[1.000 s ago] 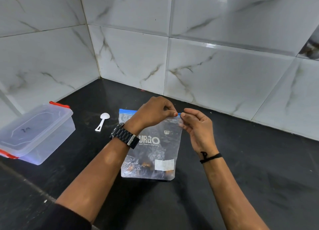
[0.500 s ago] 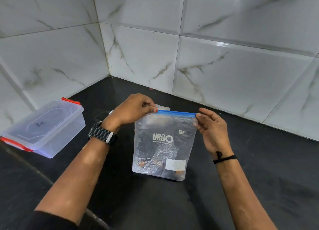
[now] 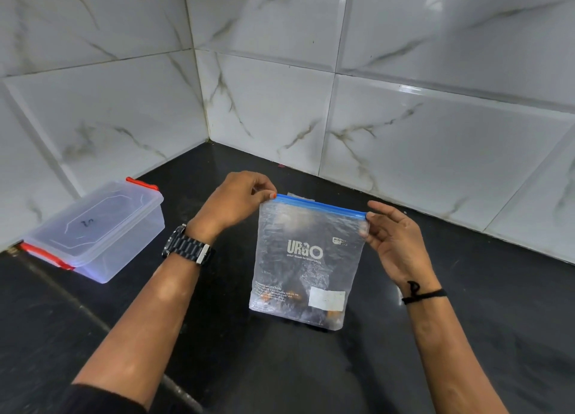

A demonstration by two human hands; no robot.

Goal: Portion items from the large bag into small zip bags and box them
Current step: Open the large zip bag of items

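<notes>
A clear zip bag [image 3: 306,264] with a blue seal strip [image 3: 320,204] along its top hangs upright between my two hands, its bottom edge resting on or just above the black counter [image 3: 466,336]; I cannot tell which. A few small brownish items sit at its bottom. The strip is the long axis that matters: it runs straight from my left hand [image 3: 236,200] to my right hand [image 3: 393,242], sloping slightly down toward the right.

My left hand pinches the strip's left end between thumb and fingertip. My right hand holds the right end, fingertips at the corner, the other fingers loosely spread behind the bag's edge. Both hands are equally near, one at each end.

I judge the seal looks closed, so boxing would come next. The lidded clear box [image 3: 96,230] with red clips sits well off to the left of my left hand, which is the nearer one to it.
</notes>
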